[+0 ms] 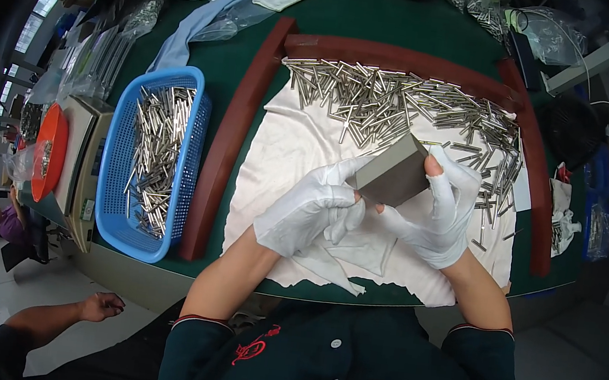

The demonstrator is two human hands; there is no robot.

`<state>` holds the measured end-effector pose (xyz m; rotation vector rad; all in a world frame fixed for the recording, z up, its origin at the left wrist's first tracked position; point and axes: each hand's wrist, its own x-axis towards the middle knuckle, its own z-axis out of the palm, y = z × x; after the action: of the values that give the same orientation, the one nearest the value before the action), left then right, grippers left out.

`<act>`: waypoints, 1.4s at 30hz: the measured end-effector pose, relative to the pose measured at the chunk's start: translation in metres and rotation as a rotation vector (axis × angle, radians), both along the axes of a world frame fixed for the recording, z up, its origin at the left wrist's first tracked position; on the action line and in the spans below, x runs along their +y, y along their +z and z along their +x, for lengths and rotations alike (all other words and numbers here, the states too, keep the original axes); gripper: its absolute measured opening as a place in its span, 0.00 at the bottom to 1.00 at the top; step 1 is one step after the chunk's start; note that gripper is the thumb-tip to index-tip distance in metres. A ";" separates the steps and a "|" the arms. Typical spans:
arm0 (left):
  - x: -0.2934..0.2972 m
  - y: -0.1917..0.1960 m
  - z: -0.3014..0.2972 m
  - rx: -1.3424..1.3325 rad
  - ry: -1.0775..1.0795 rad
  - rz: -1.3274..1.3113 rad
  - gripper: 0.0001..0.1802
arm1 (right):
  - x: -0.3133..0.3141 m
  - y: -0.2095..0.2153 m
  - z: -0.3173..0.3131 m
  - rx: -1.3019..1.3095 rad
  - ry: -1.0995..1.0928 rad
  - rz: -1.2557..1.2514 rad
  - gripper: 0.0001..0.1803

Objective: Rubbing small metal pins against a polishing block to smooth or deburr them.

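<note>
A dark grey, flat-sided block (396, 176) is held tilted above the white cloth (270, 163). My left hand (313, 210), in a white glove with bare fingertips, grips its lower left end. On the other side my right hand (437, 216), gloved the same way, pinches its right end between thumb and finger. Beyond the block lies a wide heap of thin metal pins (374, 104), spreading down the cloth's right side. A loose piece of white cloth (357, 254) lies under my hands. Whether a pin is between my fingers is hidden.
A dark red wooden frame (222, 158) borders the cloth at left, back and right. Left of it stands a blue plastic basket (108, 183) holding many pins. Farther left are an orange bowl (49, 153) and another person's hand (102, 307). Blue cloth (212, 14) lies at the back.
</note>
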<state>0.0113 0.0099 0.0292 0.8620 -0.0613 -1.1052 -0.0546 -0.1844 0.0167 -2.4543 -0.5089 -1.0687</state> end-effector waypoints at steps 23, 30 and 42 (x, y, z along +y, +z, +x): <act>0.000 0.005 0.002 0.036 0.104 0.087 0.34 | 0.002 0.006 0.011 -0.022 0.087 0.054 0.53; 0.004 -0.007 0.005 -0.004 0.036 0.121 0.37 | 0.004 0.005 0.015 -0.051 0.122 0.074 0.54; 0.002 -0.003 0.003 -0.044 -0.017 0.049 0.36 | 0.009 0.007 0.014 -0.013 0.086 0.066 0.49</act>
<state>0.0144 0.0116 0.0261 0.9313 -0.0784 -1.1080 -0.0404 -0.1751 0.0239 -2.3477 -0.5683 -1.0510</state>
